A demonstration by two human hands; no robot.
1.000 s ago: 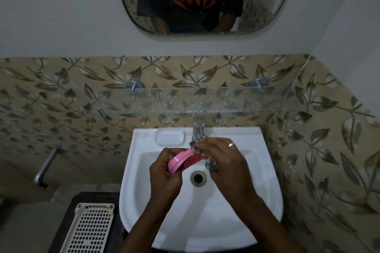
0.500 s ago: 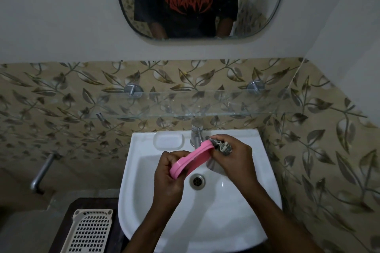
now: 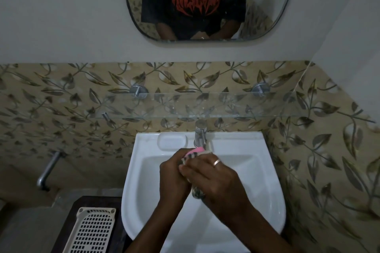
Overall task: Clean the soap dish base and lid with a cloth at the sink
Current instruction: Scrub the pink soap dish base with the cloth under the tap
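Both hands are held together over the basin of the white sink [image 3: 259, 172], just below the tap [image 3: 200, 136]. The pink soap dish part [image 3: 196, 150] is gripped in the left hand [image 3: 174, 175]; only its far end is visible, so base or lid cannot be determined. The patterned cloth [image 3: 197, 192] is clutched in the right hand [image 3: 212, 177] and pressed against the pink part. A perforated tray [image 3: 92, 232] is located beside the sink, lower left.
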